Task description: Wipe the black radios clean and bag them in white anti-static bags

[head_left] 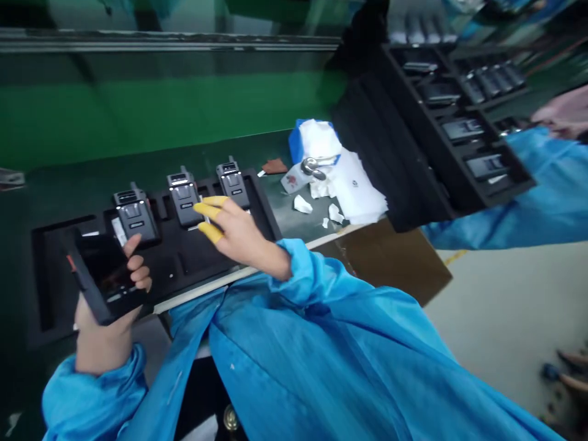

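My left hand [108, 318] is wrapped round a black handheld device [103, 275] with a dark screen, held tilted over the left end of a black foam tray [50, 288]. Three similar black devices [184, 196] stand upright in the tray's back slots. My right hand [234, 229] reaches over the tray just in front of them. It wears yellow finger cots on two fingertips, and the fingers pinch a thin white piece. Both arms are in blue sleeves.
White wipes [349, 177], a blue pack and a small metal tool [312, 166] lie on the green bench right of the tray. A second black tray [408, 159] of devices stands tilted at the right. Another person's blue sleeve [546, 190] reaches in there.
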Tool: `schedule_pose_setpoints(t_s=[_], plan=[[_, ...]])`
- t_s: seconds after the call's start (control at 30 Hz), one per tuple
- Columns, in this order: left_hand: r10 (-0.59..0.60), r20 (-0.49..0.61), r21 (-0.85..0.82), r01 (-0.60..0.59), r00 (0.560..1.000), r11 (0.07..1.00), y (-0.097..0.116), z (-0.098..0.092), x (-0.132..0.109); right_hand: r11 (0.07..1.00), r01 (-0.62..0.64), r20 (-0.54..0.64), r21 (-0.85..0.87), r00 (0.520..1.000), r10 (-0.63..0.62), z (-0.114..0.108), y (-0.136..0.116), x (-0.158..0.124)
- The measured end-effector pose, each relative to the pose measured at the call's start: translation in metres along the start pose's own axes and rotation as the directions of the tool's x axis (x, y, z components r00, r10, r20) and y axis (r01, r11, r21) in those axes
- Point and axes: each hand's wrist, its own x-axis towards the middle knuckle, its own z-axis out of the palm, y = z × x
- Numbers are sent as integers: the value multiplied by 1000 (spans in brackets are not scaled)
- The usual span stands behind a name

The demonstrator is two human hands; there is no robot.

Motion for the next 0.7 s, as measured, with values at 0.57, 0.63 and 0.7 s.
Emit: schedule_pose_setpoints(t_s=[0.57, 0.63, 0.7], plan=[[29, -123, 424, 26, 992, 905, -17, 67, -22, 515, -826, -463, -229, 558, 689, -168, 156, -126], [54, -113, 472, 6, 992, 881, -17, 72, -22, 544, -818, -459, -186, 562, 688, -162, 164, -127], [93, -103, 513, -28, 990, 858, -19, 73, -22, 575, -806, -466, -137, 565, 681, -160, 167, -124]])
